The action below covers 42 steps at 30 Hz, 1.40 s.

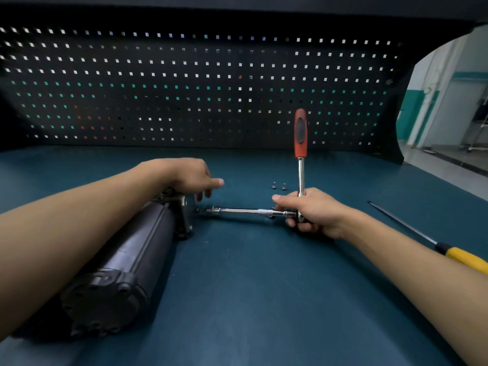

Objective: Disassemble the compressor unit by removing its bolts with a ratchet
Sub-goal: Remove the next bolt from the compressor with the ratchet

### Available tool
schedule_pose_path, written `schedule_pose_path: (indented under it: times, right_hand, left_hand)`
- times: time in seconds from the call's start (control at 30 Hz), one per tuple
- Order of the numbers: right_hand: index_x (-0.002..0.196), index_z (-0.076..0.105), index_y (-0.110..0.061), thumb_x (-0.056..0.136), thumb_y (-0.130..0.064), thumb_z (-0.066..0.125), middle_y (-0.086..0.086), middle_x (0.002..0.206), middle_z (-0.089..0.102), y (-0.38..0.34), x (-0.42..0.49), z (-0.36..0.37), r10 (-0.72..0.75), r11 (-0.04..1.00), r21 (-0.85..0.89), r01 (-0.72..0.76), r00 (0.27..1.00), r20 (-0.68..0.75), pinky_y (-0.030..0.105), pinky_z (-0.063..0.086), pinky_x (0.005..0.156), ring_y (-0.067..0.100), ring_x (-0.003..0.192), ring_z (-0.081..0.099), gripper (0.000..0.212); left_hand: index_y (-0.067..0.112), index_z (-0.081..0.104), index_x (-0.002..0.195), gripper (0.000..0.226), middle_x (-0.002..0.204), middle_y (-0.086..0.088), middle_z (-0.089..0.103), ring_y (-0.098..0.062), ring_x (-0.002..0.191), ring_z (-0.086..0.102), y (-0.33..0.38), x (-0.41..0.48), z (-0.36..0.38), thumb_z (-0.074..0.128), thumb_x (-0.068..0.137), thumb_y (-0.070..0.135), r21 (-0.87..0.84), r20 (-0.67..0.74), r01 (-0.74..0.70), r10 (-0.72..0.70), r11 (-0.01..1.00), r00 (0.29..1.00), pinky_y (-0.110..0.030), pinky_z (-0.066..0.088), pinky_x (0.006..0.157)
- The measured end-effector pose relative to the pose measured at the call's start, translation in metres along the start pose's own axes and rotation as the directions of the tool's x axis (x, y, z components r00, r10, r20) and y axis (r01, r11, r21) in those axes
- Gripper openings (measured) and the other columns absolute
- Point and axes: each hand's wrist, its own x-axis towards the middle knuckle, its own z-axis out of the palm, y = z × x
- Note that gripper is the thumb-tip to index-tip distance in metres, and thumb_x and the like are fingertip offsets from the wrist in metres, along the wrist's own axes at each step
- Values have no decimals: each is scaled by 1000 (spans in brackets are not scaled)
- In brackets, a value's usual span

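Right hand (pixel 309 211) tight around ratchet (pixel 300 143) head — compressor unit (pixel 137 247) well left, under open-fingered left hand (pixel 192 178)

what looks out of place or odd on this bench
Nothing looks damaged or spilled. Two loose bolts sit on the mat just behind the right hand, uncontained, so they could get knocked away. A screwdriver lies near the right edge.

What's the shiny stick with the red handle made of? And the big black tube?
Ratchet shaft: probably chromed steel, mirror-bright with glints. Red handle: likely matte plastic with a black rubbery insert. Compressor unit: seemingly dark coated metal, dull sheen with a bolted end cap; cannot be sure.
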Motion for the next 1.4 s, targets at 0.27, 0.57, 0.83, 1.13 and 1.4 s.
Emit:
schedule_pose_path:
  times: [0.27,0.57,0.83,1.13,1.4]
  right_hand:
    - [73,75,-26,90,-38,74,-2,55,64,16,6,3,-357,920,-201,336,931,-80,18,39,46,8,46,50,21]
    - [99,71,-35,88,-27,76,-13,85,70,31,7,2,-677,677,-428,599,735,-42,13,45,64,2,74,62,15]
    - [77,77,-38,91,-33,74,-10,75,73,25,0,-2,-578,773,-374,513,812,-80,16,45,63,-2,67,60,15]
    - [55,69,-32,92,-44,68,-10,53,62,17,-12,-1,-387,875,-368,314,911,-143,12,34,49,0,46,49,39]
    - [94,71,-4,92,-71,47,13,56,63,0,-11,-2,106,993,72,-97,984,-144,17,22,33,14,32,32,72]
  left_hand:
    - [23,78,92,60,104,0,73,-20,106,66,3,0,-1,37,97,66,25,160,55,-59,998,985,-38,44,106]
    - [29,75,79,57,93,12,72,-14,102,65,1,3,0,35,99,63,3,212,40,-40,999,976,-36,43,107]
    - [28,76,82,53,85,9,75,-15,93,69,7,-3,4,43,93,69,-58,245,-11,25,998,969,-32,49,97]
    - [18,79,92,40,79,9,72,-8,68,61,16,-1,8,72,83,56,38,231,-79,68,996,971,-22,48,66]
    - [13,78,94,43,75,8,70,-12,69,63,17,0,9,74,82,54,20,239,-69,62,997,969,-23,51,69]
